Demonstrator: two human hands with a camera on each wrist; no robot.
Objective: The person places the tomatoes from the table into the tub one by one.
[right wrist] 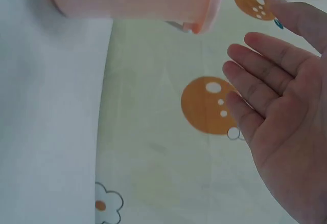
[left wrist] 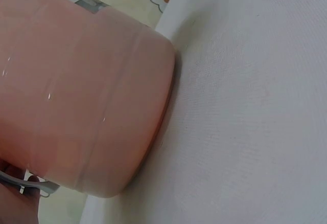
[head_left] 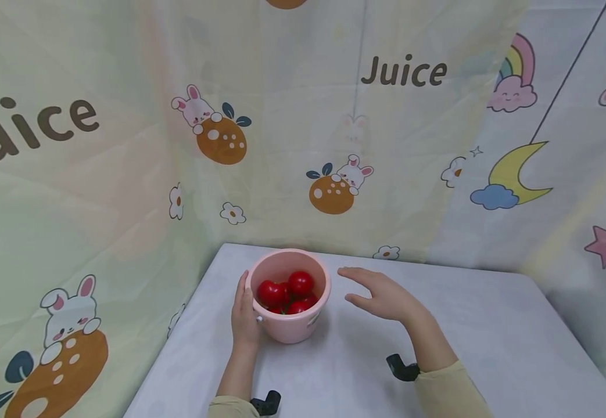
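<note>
A pink bucket [head_left: 288, 330] stands upright on the white table, with several shiny red tomatoes [head_left: 301, 283] inside it. My left hand [head_left: 244, 319] rests on the bucket's left side, fingers stretched up along the wall toward the rim. In the left wrist view, a grey handle [left wrist: 48, 186] lies against the bucket beside part of that hand [left wrist: 20, 206]. To the right of the bucket, my right hand [head_left: 383, 295] hovers apart from it, thumb spread from the fingers. The right wrist view shows its palm [right wrist: 296, 121] bare, holding nothing.
The white table [head_left: 491, 331] reaches back to a printed cloth backdrop [head_left: 292, 116] with rabbits, fruit and the word Juice. More cloth hangs along the left and right sides. Black straps with mounts [head_left: 403, 368] sit at both wrists.
</note>
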